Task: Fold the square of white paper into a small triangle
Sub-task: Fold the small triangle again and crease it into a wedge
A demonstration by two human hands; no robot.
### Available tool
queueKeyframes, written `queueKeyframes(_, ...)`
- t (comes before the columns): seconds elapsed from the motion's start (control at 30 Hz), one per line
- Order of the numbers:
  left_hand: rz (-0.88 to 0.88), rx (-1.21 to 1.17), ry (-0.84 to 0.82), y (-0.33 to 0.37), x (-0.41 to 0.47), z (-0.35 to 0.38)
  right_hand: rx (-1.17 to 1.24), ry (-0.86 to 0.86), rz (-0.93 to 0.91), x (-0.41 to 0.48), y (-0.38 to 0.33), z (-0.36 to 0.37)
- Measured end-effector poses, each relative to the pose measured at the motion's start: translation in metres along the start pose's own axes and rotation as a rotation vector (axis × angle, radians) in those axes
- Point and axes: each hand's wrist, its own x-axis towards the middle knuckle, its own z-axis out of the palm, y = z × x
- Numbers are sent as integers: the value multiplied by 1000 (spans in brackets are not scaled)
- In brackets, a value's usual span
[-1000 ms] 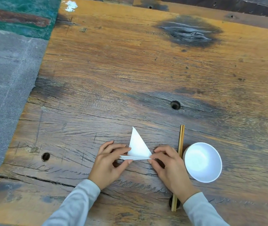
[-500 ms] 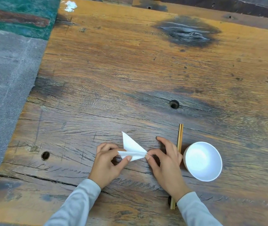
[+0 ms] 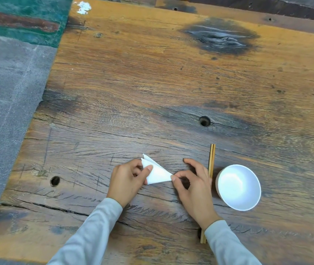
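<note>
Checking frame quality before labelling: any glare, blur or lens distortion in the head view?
Head view: soft, even light; a mild sheen inside the round white bowl, not blown out. The folded white paper triangle is bright, its creases faint. Both the left hand and right hand look sharp. Wide-angle bowing shows along the worn wooden table edges.

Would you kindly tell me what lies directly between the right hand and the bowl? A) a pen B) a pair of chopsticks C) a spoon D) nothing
B: the chopsticks lie lengthwise between the right hand and the bowl, partly hidden under the wrist.
</note>
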Motion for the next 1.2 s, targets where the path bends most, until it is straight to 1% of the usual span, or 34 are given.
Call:
queueKeyframes(0.23, -65, 91, -1, 8, 7, -1, 30, 20, 13, -1, -3, 0)
queueKeyframes(0.6, -159, 132, 12, 19, 12, -2, 53, 12, -6, 0, -1, -2)
queueKeyframes(1.2, -175, 190, 24, 24, 15, -3, 48, -12, 3, 1, -1, -3)
